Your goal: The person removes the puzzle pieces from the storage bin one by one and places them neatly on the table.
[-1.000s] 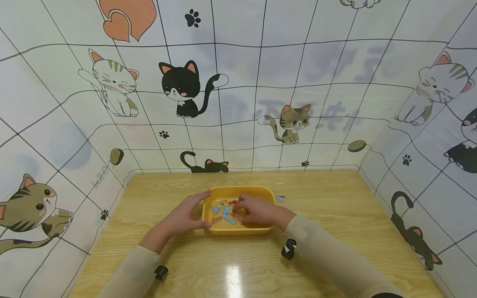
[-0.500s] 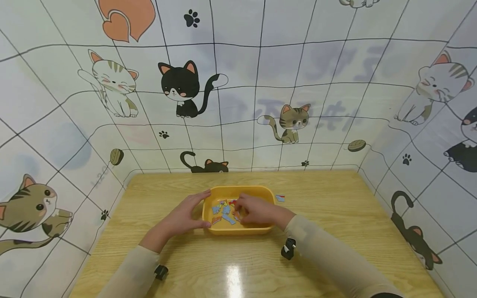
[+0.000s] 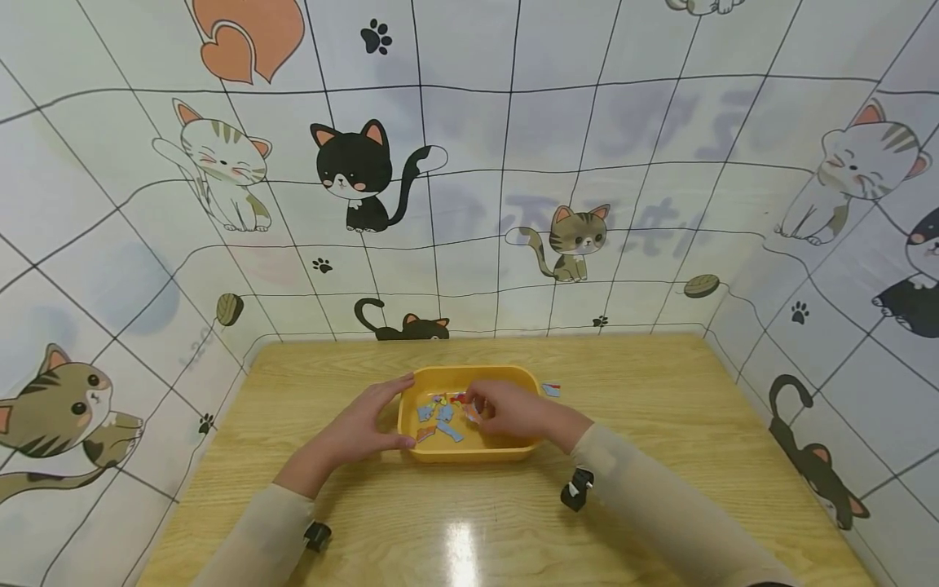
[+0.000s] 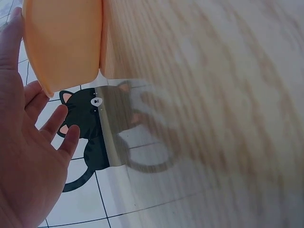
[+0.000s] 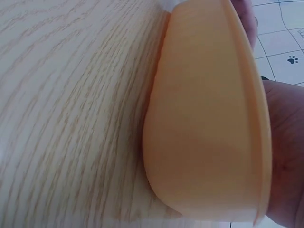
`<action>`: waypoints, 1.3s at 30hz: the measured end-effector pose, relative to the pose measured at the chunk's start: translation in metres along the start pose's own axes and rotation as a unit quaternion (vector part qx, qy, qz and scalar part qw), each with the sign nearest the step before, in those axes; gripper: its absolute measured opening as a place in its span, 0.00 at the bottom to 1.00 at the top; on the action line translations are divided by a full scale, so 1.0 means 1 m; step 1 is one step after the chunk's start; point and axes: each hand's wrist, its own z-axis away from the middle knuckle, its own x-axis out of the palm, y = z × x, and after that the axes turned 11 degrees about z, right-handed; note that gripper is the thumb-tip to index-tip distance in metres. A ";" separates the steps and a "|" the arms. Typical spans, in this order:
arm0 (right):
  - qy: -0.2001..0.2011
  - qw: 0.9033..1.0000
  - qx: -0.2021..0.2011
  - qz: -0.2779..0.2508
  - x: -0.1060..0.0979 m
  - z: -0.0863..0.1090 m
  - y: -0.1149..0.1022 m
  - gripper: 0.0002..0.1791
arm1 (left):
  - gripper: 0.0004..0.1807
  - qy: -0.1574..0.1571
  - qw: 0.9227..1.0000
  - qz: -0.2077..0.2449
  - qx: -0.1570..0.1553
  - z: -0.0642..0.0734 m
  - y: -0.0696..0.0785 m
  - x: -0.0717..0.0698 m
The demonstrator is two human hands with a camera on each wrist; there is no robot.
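A yellow plastic tray (image 3: 469, 456) stands on the wooden table with several small flat printed pieces inside, like light blue puzzle pieces (image 3: 449, 430). My left hand (image 3: 359, 424) rests against the tray's left end, thumb near the front corner and forefinger near the back corner, fingers spread. In the left wrist view its other fingers (image 4: 71, 140) hang clear below the tray. My right hand (image 3: 506, 408) reaches over the tray's right side, thumb and forefinger pinching a small orange-and-blue puzzle piece (image 3: 473, 413). In the right wrist view the tray wall (image 5: 204, 123) hides those fingertips.
One loose blue-and-red piece (image 3: 551, 390) lies on the table just right of the tray. A white wall sheet with cartoon cats (image 3: 359, 175) encloses the table (image 3: 631, 375) at the back and sides. Small black cameras (image 3: 318, 536) hang at both wrists.
My right hand has shifted slightly right inside the tray, with the orange-and-blue puzzle piece at its fingertips. My left hand and the tray have stayed in place.
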 end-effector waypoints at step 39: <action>0.172 0.982 0.070 -0.044 -0.065 0.080 0.062 0.22 | 0.57 -0.003 1.000 -0.018 -0.004 -0.001 0.004 -0.002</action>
